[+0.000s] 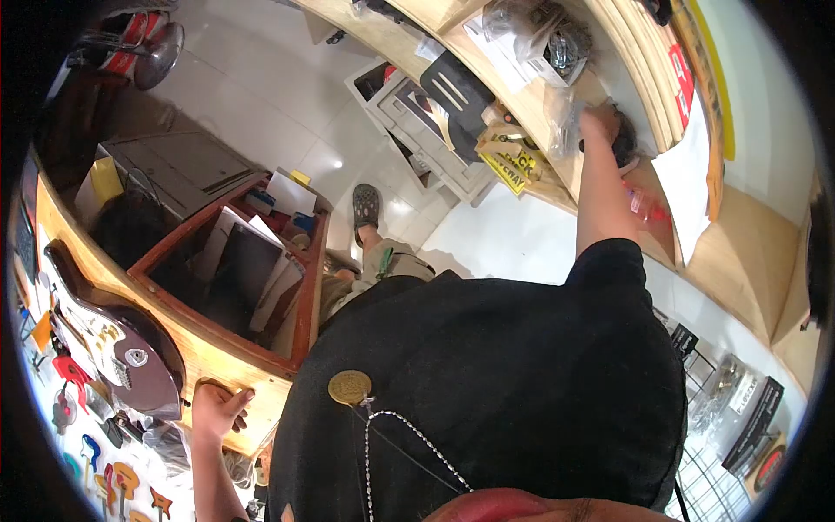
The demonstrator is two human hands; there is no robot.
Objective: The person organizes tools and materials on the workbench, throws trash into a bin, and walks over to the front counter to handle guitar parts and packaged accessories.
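My left hand (219,409) rests at the edge of the wooden workbench (222,352), fingers curled and thumb lying across. Whatever it may hold is too small to make out. Beside it on the bench lies a dark purple electric guitar body (130,352) with a white pickguard. My right hand (600,124) reaches into a wooden shelf (665,200), its fingers closed and partly hidden at a dark object (624,139). A clear plastic bag (564,122) is close to that hand, and a clear package with red marks (645,207) lies below my forearm.
An open reddish wooden drawer (309,300) holds papers and a dark flat item. Bagged parts (557,43) sit higher on the shelf. A yellow printed bag (513,161) hangs near a grey plastic drawer unit (426,130). Boxed packages (752,418) stand on a wire rack at lower right.
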